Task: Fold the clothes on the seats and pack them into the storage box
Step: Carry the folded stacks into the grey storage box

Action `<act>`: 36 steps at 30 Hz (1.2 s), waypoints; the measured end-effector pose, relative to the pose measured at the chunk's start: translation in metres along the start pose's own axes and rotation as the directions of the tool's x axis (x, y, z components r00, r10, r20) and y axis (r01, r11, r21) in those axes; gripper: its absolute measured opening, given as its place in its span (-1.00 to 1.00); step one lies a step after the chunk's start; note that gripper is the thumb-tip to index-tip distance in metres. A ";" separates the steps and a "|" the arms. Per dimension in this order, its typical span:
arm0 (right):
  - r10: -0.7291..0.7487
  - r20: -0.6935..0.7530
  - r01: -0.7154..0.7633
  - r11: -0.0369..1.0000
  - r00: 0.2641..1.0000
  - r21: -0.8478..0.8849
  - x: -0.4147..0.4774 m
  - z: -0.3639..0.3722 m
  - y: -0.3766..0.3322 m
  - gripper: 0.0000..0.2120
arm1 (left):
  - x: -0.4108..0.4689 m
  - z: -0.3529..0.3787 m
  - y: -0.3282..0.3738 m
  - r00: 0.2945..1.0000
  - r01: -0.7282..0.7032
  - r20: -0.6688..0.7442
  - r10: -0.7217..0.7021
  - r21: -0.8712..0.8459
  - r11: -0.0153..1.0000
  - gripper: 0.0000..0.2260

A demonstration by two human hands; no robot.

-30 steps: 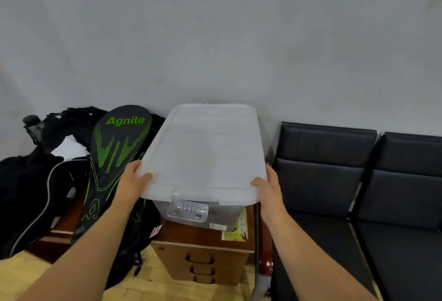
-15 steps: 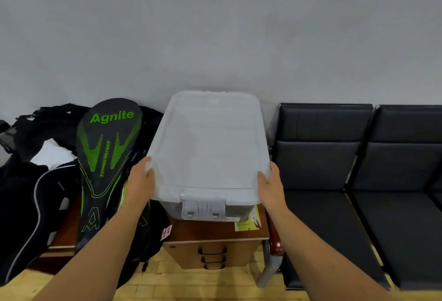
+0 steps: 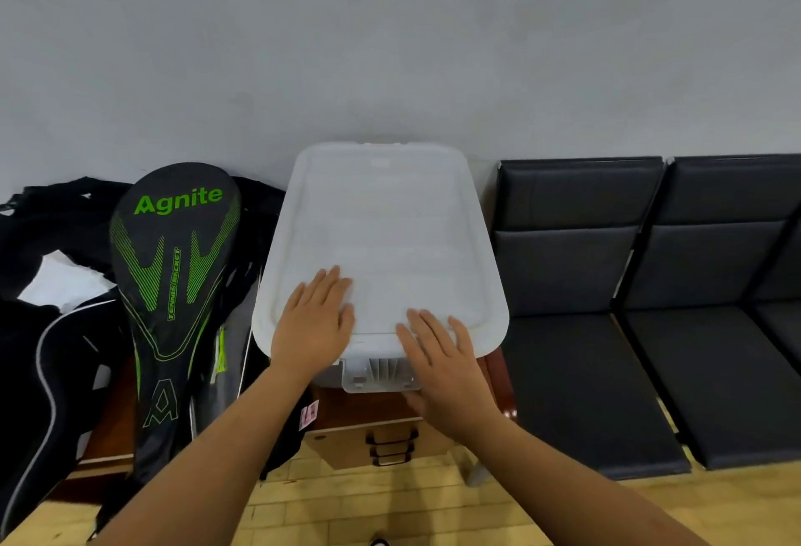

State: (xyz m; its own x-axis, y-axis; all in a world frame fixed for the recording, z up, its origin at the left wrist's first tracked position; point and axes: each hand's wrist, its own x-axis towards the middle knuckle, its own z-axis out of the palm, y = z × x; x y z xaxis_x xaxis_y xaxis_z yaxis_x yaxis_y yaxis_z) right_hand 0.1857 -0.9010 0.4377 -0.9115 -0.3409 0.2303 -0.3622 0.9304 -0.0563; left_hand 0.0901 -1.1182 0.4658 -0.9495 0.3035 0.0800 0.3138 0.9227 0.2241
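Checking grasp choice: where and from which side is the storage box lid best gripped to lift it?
Likely the lid by its side rims, one hand from each side: the rim overhangs, giving a lip. The front latch probably needs releasing first. Left hand and right hand lie flat on top.

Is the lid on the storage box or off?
On: the lid covers the storage box, left hand and right hand flat on top. Latched: cannot tell.

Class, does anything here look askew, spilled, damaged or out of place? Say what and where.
Nothing is spilled or damaged. The lid sits square on the storage box, with the left hand and right hand flat on it. Only the black bags heaped at the left, behind the racket cover, look untidy.
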 end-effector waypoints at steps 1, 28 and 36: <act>-0.008 -0.032 0.009 1.000 0.999 0.008 -0.001 0.001 0.001 -0.17 | 0.000 0.000 -0.001 1.000 0.002 0.009 -0.002 -0.005 1.000 -0.34; 0.535 0.090 -0.472 0.640 0.840 0.606 0.093 -0.051 0.021 -0.81 | 0.083 -0.031 0.003 0.988 0.060 0.151 -0.013 -0.311 0.949 -0.63; 0.543 0.066 -0.500 0.711 0.837 0.495 0.198 -0.029 0.109 -0.80 | 0.165 0.007 -0.030 0.994 0.103 -0.012 -0.106 -0.122 0.987 -0.33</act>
State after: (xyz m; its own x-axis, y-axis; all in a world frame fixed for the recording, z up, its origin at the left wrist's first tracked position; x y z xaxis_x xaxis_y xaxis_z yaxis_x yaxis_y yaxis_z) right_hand -0.0287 -0.8630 0.5050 -0.9725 0.2111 0.0985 0.1016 0.7648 -0.6362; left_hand -0.0759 -1.0942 0.4654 -0.9771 0.2014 0.0680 0.2124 0.9130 0.3484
